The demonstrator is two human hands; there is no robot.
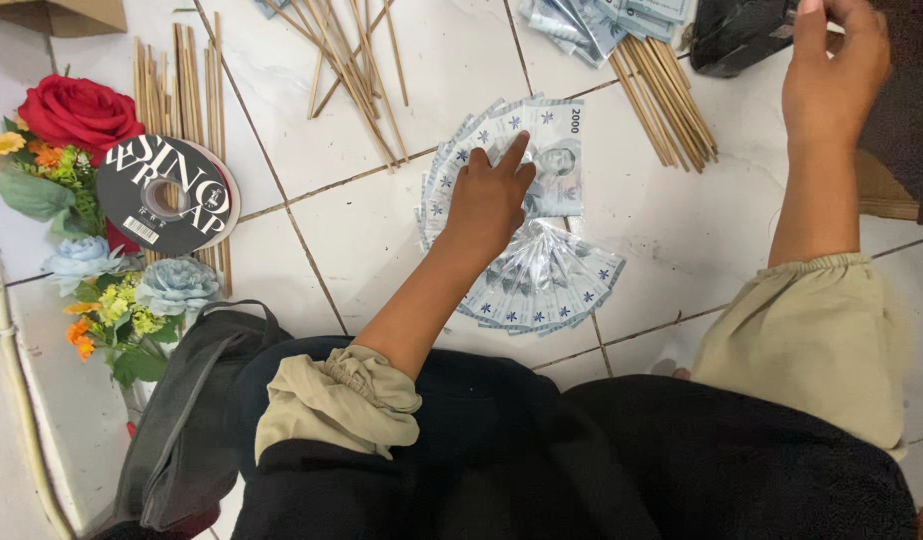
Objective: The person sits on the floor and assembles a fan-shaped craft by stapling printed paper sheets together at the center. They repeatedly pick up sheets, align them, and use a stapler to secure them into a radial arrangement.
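Flatly, the left hand [490, 195] presses its spread fingers on a fan of grey-blue banknotes [542, 270] lying on the white tiled floor [352, 240]. The right hand [832, 70] reaches up to a glossy black bag [737, 35], fingers curled at its edge; its contents stay hidden. Thin wooden sticks [667, 100] lie scattered nearby, with a ribbon spool [167, 195] and fabric flowers [77, 115] further left.

red rose [79, 112], ribbon spool [167, 194], bamboo sticks [352, 65], grey bag [187, 420]
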